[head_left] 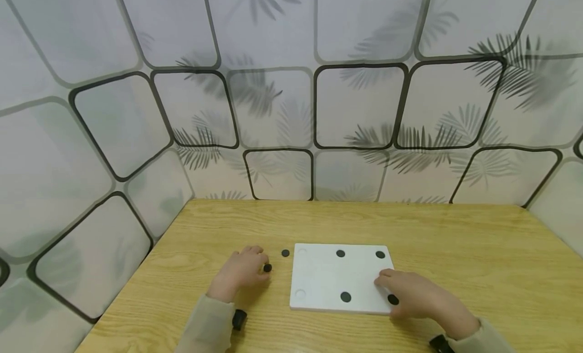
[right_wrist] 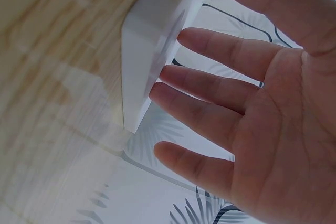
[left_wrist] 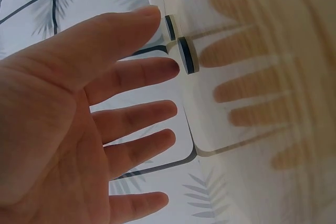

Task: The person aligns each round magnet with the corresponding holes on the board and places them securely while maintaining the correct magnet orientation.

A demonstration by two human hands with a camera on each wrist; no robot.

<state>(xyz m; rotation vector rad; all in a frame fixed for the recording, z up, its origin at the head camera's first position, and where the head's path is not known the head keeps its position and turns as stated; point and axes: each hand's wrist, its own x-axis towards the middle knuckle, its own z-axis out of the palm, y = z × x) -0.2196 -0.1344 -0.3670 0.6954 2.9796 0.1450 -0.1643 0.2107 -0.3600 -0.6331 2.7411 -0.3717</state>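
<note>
A white board [head_left: 319,277] lies on the table with round recesses in it. Black discs [head_left: 345,297] sit in several of them; the two recesses [head_left: 300,293] along its left side hold no disc. My left hand [head_left: 243,272] is spread just left of the board, thumb and index finger either side of a loose black disc [left_wrist: 186,55] on the table. Its index fingertip comes right up to that disc. Another loose disc [head_left: 285,253] lies farther off, near the board's left edge. My right hand [head_left: 414,295] reaches over the board's right edge with fingers extended, beside the lower-right disc [head_left: 393,299].
The wood-grain table [head_left: 227,216] ends at a patterned wall covering [head_left: 282,110] at the back and left. Dark bands [head_left: 239,319] show at both wrists, next to pale sleeves [head_left: 207,322].
</note>
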